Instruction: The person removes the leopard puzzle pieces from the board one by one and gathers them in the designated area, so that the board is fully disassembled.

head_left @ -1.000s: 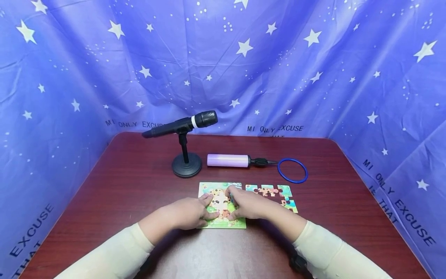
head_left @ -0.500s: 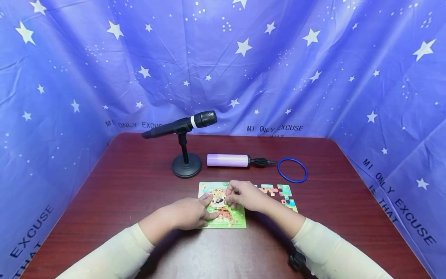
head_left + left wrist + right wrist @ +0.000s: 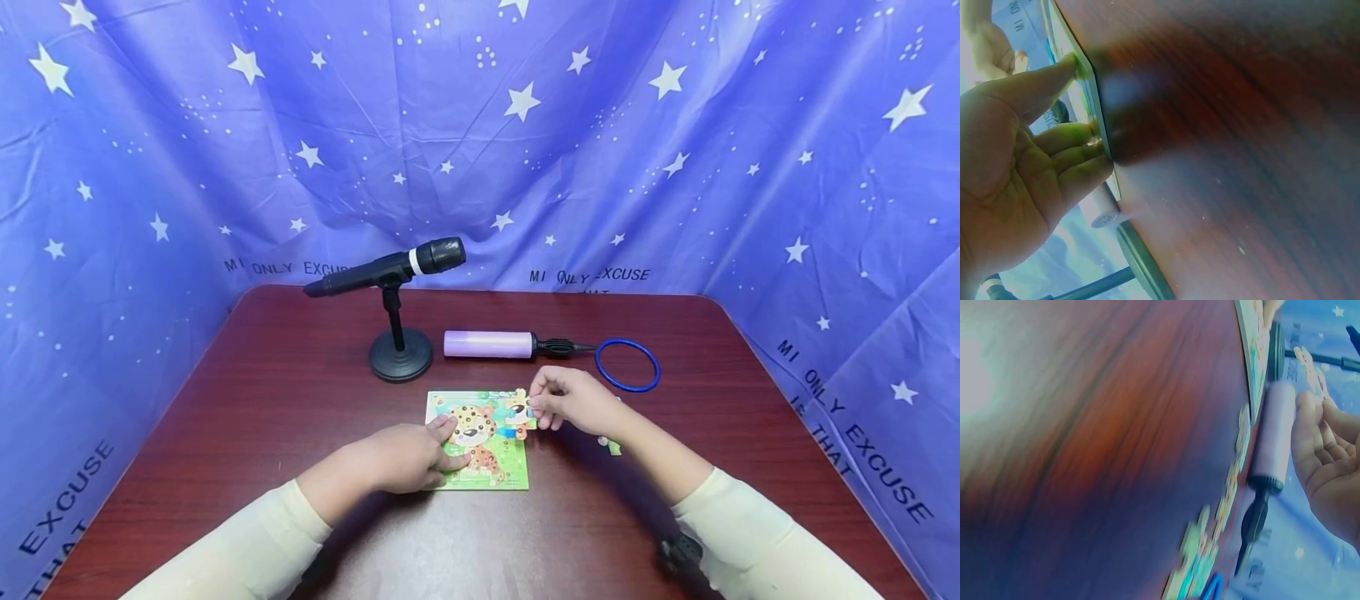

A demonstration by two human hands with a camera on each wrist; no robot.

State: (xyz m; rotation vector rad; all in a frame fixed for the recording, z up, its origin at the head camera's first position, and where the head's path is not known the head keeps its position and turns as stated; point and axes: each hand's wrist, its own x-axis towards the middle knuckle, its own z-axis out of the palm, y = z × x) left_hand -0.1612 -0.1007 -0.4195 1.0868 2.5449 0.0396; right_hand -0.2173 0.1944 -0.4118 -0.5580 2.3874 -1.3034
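A jigsaw board (image 3: 513, 477) with a spotted leopard cub on green lies flat at the table's front middle. My left hand (image 3: 401, 458) rests on its left side, thumb and fingers pressing the surface. In the left wrist view the fingertips reach the board's edge (image 3: 1100, 112). Above the board's upper right, my right hand (image 3: 573, 400) pinches a colourful jigsaw piece (image 3: 519, 412), raised off the table. Seen edge-on in the right wrist view, that jigsaw piece (image 3: 1311, 369) sticks out from my fingertips; whether several pieces are joined I cannot tell.
Loose jigsaw pieces (image 3: 1194, 562) lie right of the board, mostly hidden by my right arm in the head view. Behind stand a microphone on a stand (image 3: 401, 354), a lilac hand pump (image 3: 487, 344) and a blue ring (image 3: 658, 367). Starry curtains (image 3: 480, 125) enclose the table.
My right hand has lifted from the board's middle and moved right, now pinching a raised jigsaw piece. The leopard picture shows more fully. My left hand stays in place.
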